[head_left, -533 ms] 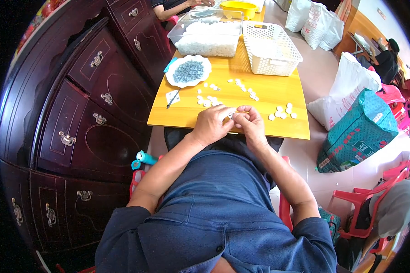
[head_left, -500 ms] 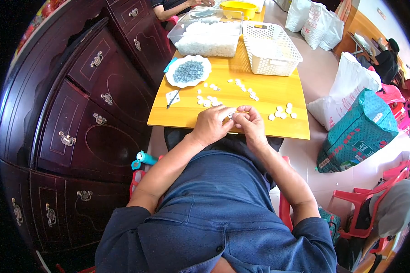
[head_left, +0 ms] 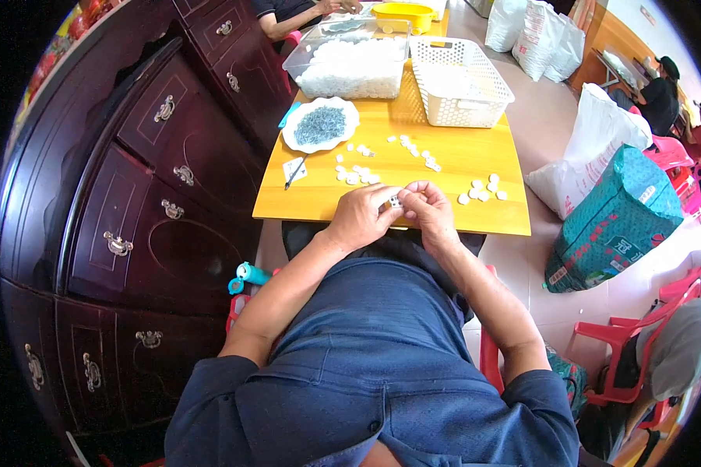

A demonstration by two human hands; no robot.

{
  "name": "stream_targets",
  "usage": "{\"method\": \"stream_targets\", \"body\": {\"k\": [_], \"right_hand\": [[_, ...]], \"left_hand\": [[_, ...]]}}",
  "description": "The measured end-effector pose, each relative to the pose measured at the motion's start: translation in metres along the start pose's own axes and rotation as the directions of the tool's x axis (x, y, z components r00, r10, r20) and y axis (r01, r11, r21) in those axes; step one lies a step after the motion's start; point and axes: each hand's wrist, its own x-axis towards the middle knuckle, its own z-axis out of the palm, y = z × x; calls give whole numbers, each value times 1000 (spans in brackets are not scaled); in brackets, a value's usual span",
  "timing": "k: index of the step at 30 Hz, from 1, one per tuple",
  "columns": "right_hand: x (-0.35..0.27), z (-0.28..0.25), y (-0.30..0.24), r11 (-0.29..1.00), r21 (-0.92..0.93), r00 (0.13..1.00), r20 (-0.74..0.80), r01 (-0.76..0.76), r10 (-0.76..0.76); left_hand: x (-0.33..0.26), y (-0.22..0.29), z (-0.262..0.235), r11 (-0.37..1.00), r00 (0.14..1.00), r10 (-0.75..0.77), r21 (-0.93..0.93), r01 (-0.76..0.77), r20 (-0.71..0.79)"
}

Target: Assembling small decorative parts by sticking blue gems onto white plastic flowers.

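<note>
Over the near edge of the yellow wooden table (head_left: pixel 319 204), my left hand (head_left: pixel 360 213) pinches a small white piece with dark holes (head_left: pixel 395 201). Close against it, my right hand (head_left: pixel 431 210) has thumb and forefinger pressed together at the same piece; whatever else lies between those fingers is too small to make out. Beyond my hands, small white round pieces (head_left: pixel 358 176) lie in loose groups on the tabletop, with another group (head_left: pixel 483 189) to the right. A scalloped white plate (head_left: pixel 354 124) holds a heap of thin dark-grey bits (head_left: pixel 319 125).
A clear bin (head_left: pixel 296 64) of white pieces and a white perforated basket (head_left: pixel 475 117) stand at the back. A pen (head_left: pixel 296 171) lies left. Dark drawers (head_left: pixel 132 210) flank me; a teal sack (head_left: pixel 611 222) stands right. Another person's arm (head_left: pixel 304 17) shows at the far end.
The white piece between my fingers has turned slightly and shows more of its dark holes. My hands stay in nearly the same place. The whole view has shifted a little.
</note>
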Motion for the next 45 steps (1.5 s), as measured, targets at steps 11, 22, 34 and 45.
{"method": "stream_targets", "body": {"k": [11, 22, 34, 45], "right_hand": [[1, 0, 2, 999, -27, 1000, 19, 21, -20], [3, -3, 3, 999, -28, 999, 34, 43, -42], [10, -14, -4, 875, -409, 966, 100, 260, -240], [15, -51, -39, 80, -950, 814, 214, 303, -541]], "left_hand": [[0, 3, -1, 1000, 1000, 1, -27, -1, -18], [0, 1, 3, 995, 999, 26, 99, -23, -24], [4, -12, -5, 993, 993, -114, -16, 114, 6], [36, -81, -1, 918, 988, -155, 371, 138, 16]]}}
